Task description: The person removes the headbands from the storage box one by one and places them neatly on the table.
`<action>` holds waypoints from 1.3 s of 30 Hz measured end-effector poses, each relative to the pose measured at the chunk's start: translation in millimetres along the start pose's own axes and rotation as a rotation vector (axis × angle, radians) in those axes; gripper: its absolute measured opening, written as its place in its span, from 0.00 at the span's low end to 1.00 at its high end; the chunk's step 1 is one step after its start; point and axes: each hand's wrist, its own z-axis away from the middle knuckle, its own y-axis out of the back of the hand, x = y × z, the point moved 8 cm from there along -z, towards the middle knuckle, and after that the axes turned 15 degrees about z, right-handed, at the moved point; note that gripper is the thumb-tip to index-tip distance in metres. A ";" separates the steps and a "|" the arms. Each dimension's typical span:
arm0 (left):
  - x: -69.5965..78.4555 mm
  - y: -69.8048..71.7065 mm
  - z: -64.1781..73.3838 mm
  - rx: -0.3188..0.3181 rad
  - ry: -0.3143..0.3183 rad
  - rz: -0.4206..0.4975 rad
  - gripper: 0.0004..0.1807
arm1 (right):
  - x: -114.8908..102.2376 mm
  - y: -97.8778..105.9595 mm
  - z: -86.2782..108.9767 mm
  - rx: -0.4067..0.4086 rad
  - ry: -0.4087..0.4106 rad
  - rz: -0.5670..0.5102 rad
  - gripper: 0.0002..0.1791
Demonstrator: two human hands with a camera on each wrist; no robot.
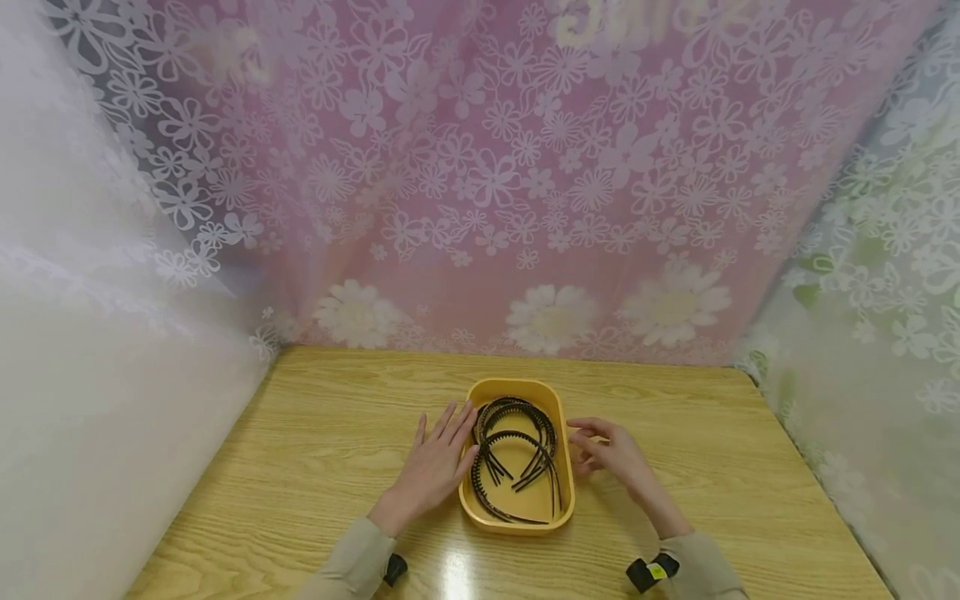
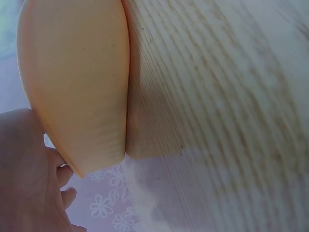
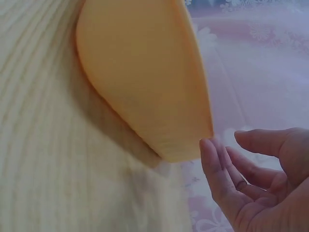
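A yellow rectangular tub [image 1: 517, 527] with rounded corners stands on the table. Several black toothed headbands [image 1: 517, 435] lie inside it, overlapping one another, one of them nearer the front. My left hand [image 1: 429, 468] rests at the tub's left rim, fingers stretched out and the fingertips over the edge. In the left wrist view that hand [image 2: 24, 169] is beside the tub's outer wall [image 2: 77, 82]. On the other side my right hand [image 1: 611, 454] is by the right wall, fingers loosely bent and holding nothing. The right wrist view shows its fingertips [image 3: 205, 145] close to the tub's rim.
The wood-grain table [image 1: 337, 408] extends around the tub. A pink floral curtain [image 1: 480, 208] hangs along the back edge, with pale sheets on the left [image 1: 127, 333] and right [image 1: 862, 375]. Black straps [image 1: 652, 572] sit near the sleeve cuffs.
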 end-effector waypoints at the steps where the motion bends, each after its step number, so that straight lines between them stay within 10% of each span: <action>1: 0.4 0.5 0.3 0.002 -0.004 0.003 0.32 | -1.7 2.1 -0.6 0.003 0.009 0.002 0.23; 11: 1.5 3.1 1.6 0.021 -0.025 0.008 0.31 | -31.1 14.0 -8.8 0.038 0.103 0.077 0.23; 29: 1.8 2.1 0.9 -0.006 -0.014 -0.019 0.31 | -63.3 -31.7 -42.0 -0.047 0.266 0.487 0.14; 39: 0.9 2.8 0.7 -0.020 0.004 -0.023 0.32 | -56.9 -46.6 -57.3 -0.177 0.188 0.438 0.15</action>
